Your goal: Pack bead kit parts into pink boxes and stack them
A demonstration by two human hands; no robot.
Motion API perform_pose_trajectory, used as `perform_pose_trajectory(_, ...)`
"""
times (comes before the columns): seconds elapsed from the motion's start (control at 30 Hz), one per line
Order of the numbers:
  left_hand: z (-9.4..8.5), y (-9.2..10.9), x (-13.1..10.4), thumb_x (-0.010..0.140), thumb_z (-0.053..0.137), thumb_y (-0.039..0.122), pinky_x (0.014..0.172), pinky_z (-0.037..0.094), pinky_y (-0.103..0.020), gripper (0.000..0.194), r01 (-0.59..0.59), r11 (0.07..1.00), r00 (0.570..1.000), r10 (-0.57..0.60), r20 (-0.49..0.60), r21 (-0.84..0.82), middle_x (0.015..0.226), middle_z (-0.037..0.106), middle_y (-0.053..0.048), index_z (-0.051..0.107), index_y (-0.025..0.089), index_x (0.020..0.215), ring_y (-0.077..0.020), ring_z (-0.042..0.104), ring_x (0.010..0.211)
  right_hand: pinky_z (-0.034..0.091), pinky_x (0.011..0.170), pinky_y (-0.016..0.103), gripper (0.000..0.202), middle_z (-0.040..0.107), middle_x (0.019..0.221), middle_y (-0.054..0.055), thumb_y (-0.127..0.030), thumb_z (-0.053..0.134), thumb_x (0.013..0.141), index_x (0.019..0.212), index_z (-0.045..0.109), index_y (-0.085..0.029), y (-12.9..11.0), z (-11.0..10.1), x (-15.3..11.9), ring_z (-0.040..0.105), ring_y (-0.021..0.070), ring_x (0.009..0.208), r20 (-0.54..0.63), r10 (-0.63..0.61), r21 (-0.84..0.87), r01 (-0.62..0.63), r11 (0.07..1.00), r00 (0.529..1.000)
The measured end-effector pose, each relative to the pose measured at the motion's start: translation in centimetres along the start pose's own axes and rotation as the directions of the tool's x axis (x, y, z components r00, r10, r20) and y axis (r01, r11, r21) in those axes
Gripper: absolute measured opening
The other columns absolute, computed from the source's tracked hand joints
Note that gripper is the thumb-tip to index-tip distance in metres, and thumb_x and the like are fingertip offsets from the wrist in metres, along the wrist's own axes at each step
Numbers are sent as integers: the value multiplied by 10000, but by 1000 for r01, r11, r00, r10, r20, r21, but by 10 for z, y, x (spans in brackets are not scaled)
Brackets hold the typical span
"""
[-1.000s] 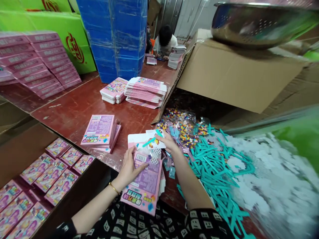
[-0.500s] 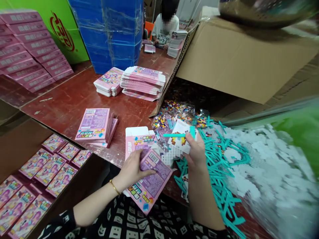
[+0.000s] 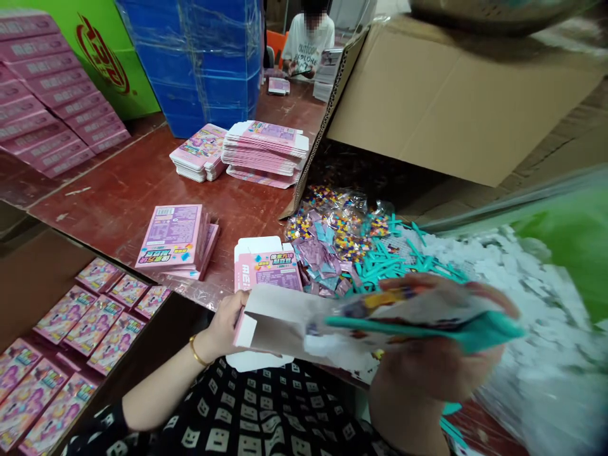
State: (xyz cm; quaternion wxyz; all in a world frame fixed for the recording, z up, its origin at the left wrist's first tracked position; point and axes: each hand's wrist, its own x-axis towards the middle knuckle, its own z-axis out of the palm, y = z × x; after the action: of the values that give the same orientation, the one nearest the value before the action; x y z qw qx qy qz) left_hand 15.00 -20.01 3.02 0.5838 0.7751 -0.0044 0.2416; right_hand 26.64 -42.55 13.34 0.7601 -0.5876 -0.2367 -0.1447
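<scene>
1. Head view: the left hand (image 3: 223, 326) is closed around the near end of an open pink-and-white thin card carton (image 3: 280, 301), whose mouth faces the right hand.
2. The right hand (image 3: 437, 367), blurred, has its fingers curled around a teal plastic tweezer-like tool (image 3: 489, 330) and a loose multicoloured bundle (image 3: 375, 304). The bundle's leading end overlaps the carton's mouth; blur hides whether it is inside.
3. Judging by its thin walls, the carton should be light, springy and easily creased; the narrow side edges look like the best hold, with little squeeze on the broad faces.
4. The bundle looks light and floppy, perhaps slippery where it shines, and liable to fan apart; pinching it together with the stiffer tool would steady it.
5. Just beyond the left hand lies a pink-and-purple printed carton (image 3: 268, 272) with colourful, Chinese-looking lettering and large white Latin letters along its side, only partly legible.
6. Farther left of that hand, the purple-backed boxed stack (image 3: 171, 231) shows a barcode and inverted lettering.
7. Well beyond both hands, a co-worker's white shirt (image 3: 311, 44) reads "OUTDOOR" and "EXPLORE".
</scene>
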Motion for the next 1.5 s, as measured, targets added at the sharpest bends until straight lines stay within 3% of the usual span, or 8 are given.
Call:
perform_pose_trajectory(0.13, 9, -6, 3, 602, 776, 714, 558, 510, -298, 677, -84, 995, 995, 87, -50, 55, 802, 625, -18, 577, 210, 1008, -190, 616, 654, 575, 845, 387, 491, 703, 1130, 40, -238, 695, 866, 1317, 524, -331, 14, 13, -1, 690, 222, 989, 637, -46, -149, 182, 972, 770)
perform_pose_trajectory(0.23, 14, 1, 9, 835, 629, 615, 621, 510, -284, 531, -107, 993, 978, 115, -175, 57, 868, 606, -22, 519, 195, 1141, -173, 617, 706, 519, 915, 381, 445, 688, 1174, 61, -241, 590, 933, 1366, 498, -283, 24, 17, 2, 648, 218, 1078, 824, -52, -241, 433, 869, 564)
perform_pose_trajectory(0.37, 17, 6, 13, 954, 504, 477, 696, 512, -289, 369, -105, 993, 967, 116, -227, 61, 966, 620, -42, 522, 210, 1207, -182, 631, 810, 467, 907, 368, 509, 710, 1107, 73, -327, 599, 950, 1431, 458, -243, 24, 20, -7, 649, 223, 1015, 766, -199, -367, 670, 645, 611)
perform_pose_trajectory(0.53, 20, -4, 10, 959, 485, 496, 762, 528, -325, 505, -195, 978, 932, 209, -295, 76, 1078, 600, -89, 388, 207, 1362, -198, 650, 884, 454, 908, 366, 469, 758, 945, 26, -420, 625, 936, 1365, 543, -249, 22, 19, -18, 668, 195, 829, 859, -111, -331, 707, 625, 499)
perform_pose_trajectory(0.87, 7, -5, 24, 954, 532, 451, 696, 509, -303, 215, -376, 898, 880, 423, -217, 227, 1010, 578, -41, 510, 257, 1044, -172, 610, 864, 545, 891, 481, 372, 524, 1380, 110, -365, 605, 920, 1280, 517, -324, 73, 3, -51, 564, 299, 1225, 385, -121, -265, 235, 935, 915)
perform_pose_trajectory(1.1, 10, 18, 22, 851, 718, 375, 656, 514, -308, 274, -385, 884, 881, 438, -179, 265, 941, 587, -39, 497, 218, 811, -190, 626, 839, 555, 913, 476, 369, 469, 1435, 76, -210, 589, 898, 1225, 672, -360, 61, 25, -54, 550, 315, 1246, 506, -174, -315, 369, 874, 845)
perform_pose_trajectory(1.27, 15, 20, 21, 788, 799, 200, 783, 557, -341, 550, -418, 908, 858, 404, -318, 28, 950, 659, 8, 407, 287, 1164, -160, 672, 840, 608, 816, 446, 650, 677, 1111, 55, -90, 687, 825, 1386, 507, -365, 65, 17, -60, 686, 248, 951, 299, -205, -198, 271, 942, 932)
perform_pose_trajectory(1.5, 7, 22, 28, 850, 737, 296, 809, 550, -340, 435, -302, 949, 942, 282, -183, -94, 1003, 659, -55, 488, 276, 1206, -193, 649, 929, 608, 822, 443, 301, 665, 1097, 62, -148, 666, 854, 1092, 628, -329, 61, -1, -35, 689, 265, 1035, 466, -118, -85, 176, 981, 877)
